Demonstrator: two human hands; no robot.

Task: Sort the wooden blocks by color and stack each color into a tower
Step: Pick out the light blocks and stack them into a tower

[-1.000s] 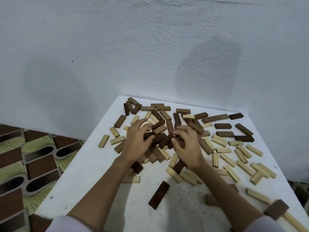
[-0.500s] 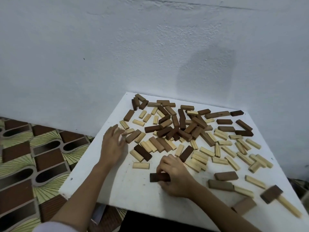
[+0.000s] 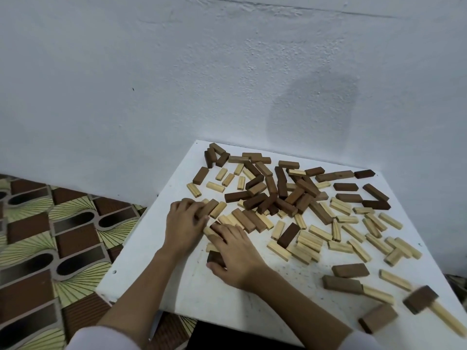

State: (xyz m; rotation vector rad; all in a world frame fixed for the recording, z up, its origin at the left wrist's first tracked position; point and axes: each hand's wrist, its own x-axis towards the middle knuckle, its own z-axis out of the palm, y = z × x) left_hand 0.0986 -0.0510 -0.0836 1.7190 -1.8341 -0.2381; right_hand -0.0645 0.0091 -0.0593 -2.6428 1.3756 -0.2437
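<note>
The white counter stands against a pale blue wall, with a patterned floor to its left. Wooden blocks lie scattered flat over the counter, none stacked into a tower. The dark brown blocks crowd the far middle in a loose heap, overlapping one another, with a few more dark ones apart at the far right. The light blocks spread over the middle and right side, mostly lying singly, several touching.

The left hand rests on the counter near its left edge, its fingers curled round a mid-brown block that lies just beside a light block. The right hand lies just beside the left one, palm down, its thumb and fingers curled round a dark block pressed to the counter; another dark block end and a light block show at its fingertips, and whether the fingers touch them cannot be told.

Near the front right, a dark block lies alone, a dark and light pair lie end to end, and two more blurred blocks sit at the counter's near edge
</note>
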